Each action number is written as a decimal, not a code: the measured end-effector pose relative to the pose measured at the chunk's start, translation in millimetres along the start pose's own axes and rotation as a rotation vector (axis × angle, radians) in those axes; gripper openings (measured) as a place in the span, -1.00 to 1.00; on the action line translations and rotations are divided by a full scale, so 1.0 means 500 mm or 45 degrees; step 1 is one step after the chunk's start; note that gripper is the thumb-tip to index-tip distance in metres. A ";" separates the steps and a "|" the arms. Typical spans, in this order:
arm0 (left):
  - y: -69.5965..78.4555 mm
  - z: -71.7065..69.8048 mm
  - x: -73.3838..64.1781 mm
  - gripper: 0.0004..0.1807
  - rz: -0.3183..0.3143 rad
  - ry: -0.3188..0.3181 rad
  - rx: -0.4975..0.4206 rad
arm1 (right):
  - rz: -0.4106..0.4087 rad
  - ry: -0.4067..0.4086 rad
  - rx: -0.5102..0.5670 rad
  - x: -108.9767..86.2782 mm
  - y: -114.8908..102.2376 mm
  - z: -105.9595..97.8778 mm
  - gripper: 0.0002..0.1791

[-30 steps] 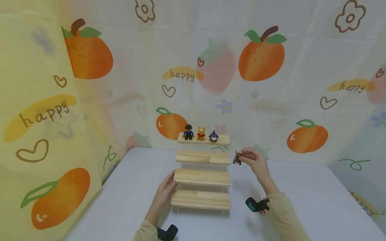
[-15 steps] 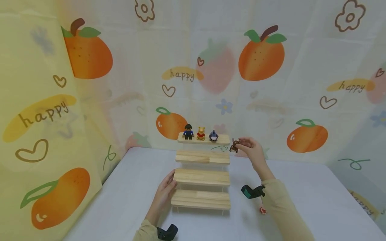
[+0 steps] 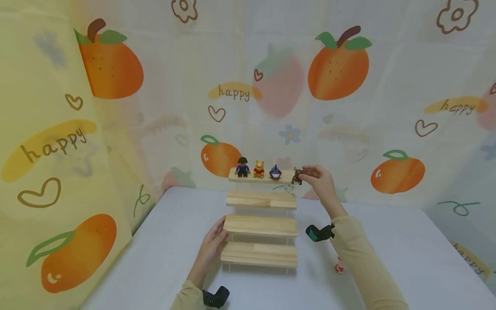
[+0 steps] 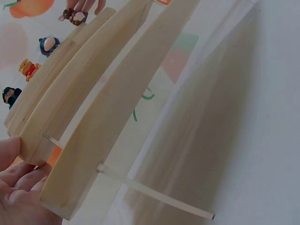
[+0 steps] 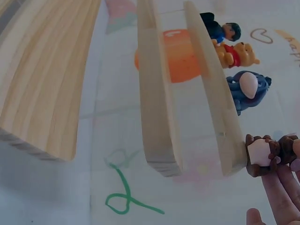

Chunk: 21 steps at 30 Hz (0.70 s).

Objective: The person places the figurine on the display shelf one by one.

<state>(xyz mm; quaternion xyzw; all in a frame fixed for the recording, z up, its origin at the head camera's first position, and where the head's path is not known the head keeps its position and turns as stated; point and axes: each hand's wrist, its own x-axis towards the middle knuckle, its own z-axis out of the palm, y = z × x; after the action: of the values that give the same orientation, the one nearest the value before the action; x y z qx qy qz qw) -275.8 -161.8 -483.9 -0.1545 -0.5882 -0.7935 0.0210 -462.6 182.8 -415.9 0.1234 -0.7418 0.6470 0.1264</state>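
My right hand (image 3: 320, 181) pinches a small brown animal figurine (image 3: 297, 176) with a pale belly at the right end of the top board (image 3: 248, 179) of a stepped wooden display shelf. In the right wrist view the brown figurine (image 5: 262, 154) is up against that board's end; whether it bears weight there I cannot tell. Along the same board stand a dark-haired toy figure in blue (image 3: 242, 168), a yellow bear in a red shirt (image 3: 258, 169) and a blue-grey donkey (image 3: 275, 172). My left hand (image 3: 211, 243) grips the left end of the third board down (image 3: 259, 226), thumb above and fingers below.
Two more boards, the second (image 3: 259, 199) and the lowest (image 3: 259, 254), bear no figurines. A small red-and-white figurine (image 3: 339, 265) is on the white table (image 3: 155, 267), close to my right forearm. A fruit-printed cloth (image 3: 162, 64) hangs behind the shelf.
My right hand has lifted the brown figurine up and leftward from beside the second board to the top board's right end. The left hand keeps its grip. The view has tilted slightly.
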 end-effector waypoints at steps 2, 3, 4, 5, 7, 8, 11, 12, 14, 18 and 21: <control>0.001 0.000 0.001 -0.44 -0.002 -0.013 -0.005 | -0.036 -0.034 0.081 0.001 -0.003 0.000 -0.60; 0.001 0.000 0.001 -0.45 0.000 -0.020 -0.008 | -0.044 -0.028 0.077 -0.011 -0.024 0.008 -0.60; 0.001 0.000 0.001 -0.44 -0.004 -0.020 -0.013 | -0.022 -0.018 0.056 -0.027 -0.054 0.018 -0.60; 0.001 0.000 0.002 -0.44 -0.004 -0.024 -0.017 | -0.037 -0.016 0.049 -0.043 -0.084 0.026 -0.59; 0.000 -0.001 0.003 -0.45 -0.004 -0.026 -0.020 | -0.057 -0.012 0.027 -0.070 -0.132 0.040 -0.59; 0.000 -0.002 0.003 -0.45 -0.006 -0.020 -0.021 | -0.021 0.000 -0.008 -0.085 -0.165 0.051 -0.57; -0.002 -0.002 0.003 -0.45 -0.009 -0.011 -0.028 | 0.032 0.012 -0.067 -0.102 -0.201 0.064 -0.54; -0.001 -0.002 0.002 -0.45 -0.012 -0.005 -0.034 | -0.003 -0.005 -0.027 -0.088 -0.171 0.059 -0.55; -0.002 -0.001 0.001 -0.44 -0.019 0.005 -0.046 | -0.039 -0.034 0.039 -0.063 -0.123 0.051 -0.56; -0.001 0.002 0.000 -0.44 -0.024 0.020 -0.064 | -0.058 -0.049 -0.002 -0.069 -0.135 0.062 -0.58; 0.000 0.003 0.000 -0.44 -0.024 0.033 -0.055 | 0.026 -0.039 -0.102 -0.103 -0.214 0.086 -0.59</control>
<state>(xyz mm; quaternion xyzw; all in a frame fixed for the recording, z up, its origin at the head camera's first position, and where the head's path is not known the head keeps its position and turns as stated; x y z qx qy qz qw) -275.3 -160.3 -483.6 -0.1392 -0.5719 -0.8082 0.0179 -378.6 126.8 -340.1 0.1205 -0.7702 0.6160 0.1134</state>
